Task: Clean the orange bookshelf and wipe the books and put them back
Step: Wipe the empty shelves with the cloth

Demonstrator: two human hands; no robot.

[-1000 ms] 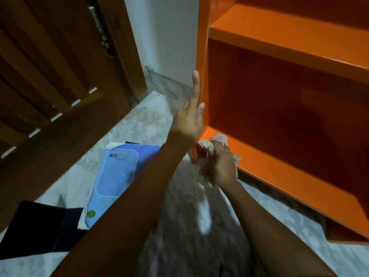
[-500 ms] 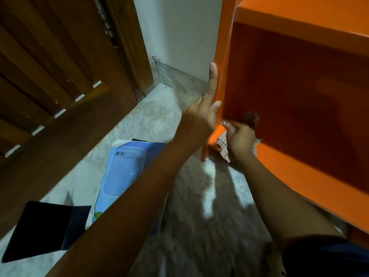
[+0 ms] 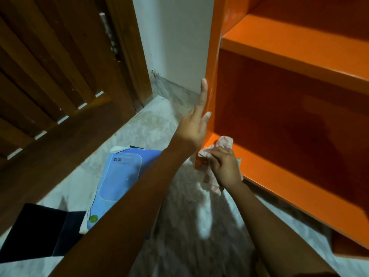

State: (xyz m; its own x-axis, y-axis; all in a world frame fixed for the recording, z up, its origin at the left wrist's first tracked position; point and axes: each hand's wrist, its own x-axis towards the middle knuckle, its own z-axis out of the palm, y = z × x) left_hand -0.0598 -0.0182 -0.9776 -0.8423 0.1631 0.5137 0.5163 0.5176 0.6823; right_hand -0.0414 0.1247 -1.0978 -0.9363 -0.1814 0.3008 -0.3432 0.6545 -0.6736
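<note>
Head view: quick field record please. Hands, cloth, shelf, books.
left hand: fingers straight, resting against the left side panel of the orange bookshelf
right hand: grips the cloth at the front left corner of the lower shelf board
shelf contents: no books in the visible compartments
blue book: lies flat on the floor, left of the bookshelf, partly hidden by the left forearm
black item: flat on the floor beside the blue book; kind unclear
task state: wiping the shelf, books not yet put back
</note>
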